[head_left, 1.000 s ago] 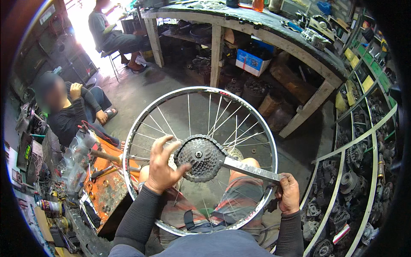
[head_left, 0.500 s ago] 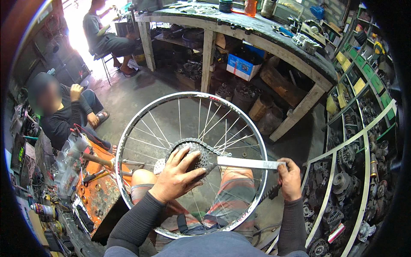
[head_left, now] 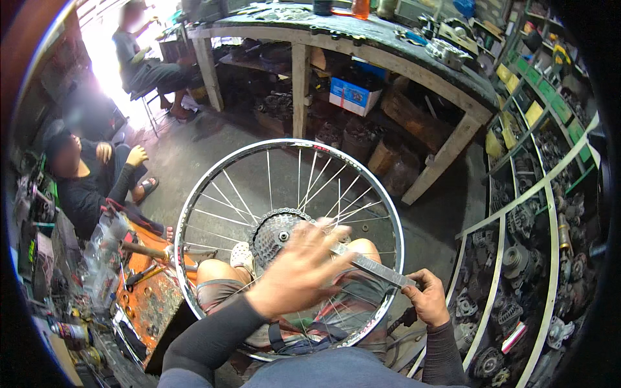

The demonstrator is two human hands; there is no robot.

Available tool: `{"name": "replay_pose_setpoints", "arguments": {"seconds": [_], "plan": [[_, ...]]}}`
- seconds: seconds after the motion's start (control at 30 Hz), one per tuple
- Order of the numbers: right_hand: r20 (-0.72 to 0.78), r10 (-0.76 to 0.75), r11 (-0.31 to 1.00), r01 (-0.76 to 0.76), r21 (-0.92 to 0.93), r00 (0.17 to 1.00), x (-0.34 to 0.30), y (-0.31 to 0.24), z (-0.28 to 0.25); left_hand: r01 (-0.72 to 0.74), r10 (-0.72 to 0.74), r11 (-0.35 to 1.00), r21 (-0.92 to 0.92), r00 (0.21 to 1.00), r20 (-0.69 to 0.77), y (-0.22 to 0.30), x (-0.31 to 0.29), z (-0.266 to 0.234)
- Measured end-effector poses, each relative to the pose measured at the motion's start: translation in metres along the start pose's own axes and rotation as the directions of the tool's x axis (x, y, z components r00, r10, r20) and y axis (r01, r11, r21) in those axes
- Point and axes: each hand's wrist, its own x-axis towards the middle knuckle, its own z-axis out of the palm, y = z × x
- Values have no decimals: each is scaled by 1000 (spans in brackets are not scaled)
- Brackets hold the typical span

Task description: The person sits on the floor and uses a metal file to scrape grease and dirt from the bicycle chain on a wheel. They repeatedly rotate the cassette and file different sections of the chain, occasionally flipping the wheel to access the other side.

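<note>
A bicycle wheel (head_left: 284, 144) lies across my knees with its cassette (head_left: 275, 240) facing up. My right hand (head_left: 428, 296) is closed round the outer end of a chain whip, whose flat metal bar (head_left: 381, 271) crosses the wheel's right side. A length of its chain (head_left: 257, 226) curves round the cassette's upper edge. My left hand (head_left: 297, 275), smeared by motion, is stretched out above the spokes, right of the cassette. Its fingers look extended and partly cover the bar's inner end; nothing shows in its grip.
An orange, worn stand (head_left: 152, 304) with tools is at my left. One person (head_left: 97, 174) sits behind it, another (head_left: 152, 68) near the bright doorway. A long workbench (head_left: 362, 48) spans the back, a blue-and-white box (head_left: 352, 96) beneath. Shelves of metal parts (head_left: 514, 278) line the right.
My left hand has lifted off the cassette and swung right, uncovering it. The chain whip's bar now slants down toward my right hand, which has lowered slightly.
</note>
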Motion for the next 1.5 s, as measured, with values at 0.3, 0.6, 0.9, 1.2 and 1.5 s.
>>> {"name": "replay_pose_setpoints", "arguments": {"seconds": [0.3,0.6,0.9,1.2,1.5], "plan": [[81,-211,873,225,-432,974,39,-69,-43,47,-29,993,-106,985,168,23,93,113],[253,-413,665,480,-573,875,77,-42,-77,97,-102,988,-119,994,-33,28,76,118],[291,-300,723,415,-552,909,14,-28,-70,-7,12,984,-175,1000,26,25,54,128],[282,188,902,-52,-429,941,-17,-68,-40,-4,29,975,-224,994,110,30,49,98],[329,67,886,96,-454,942,-36,-60,-27,-53,59,985,-162,998,33,27,36,103]]}}
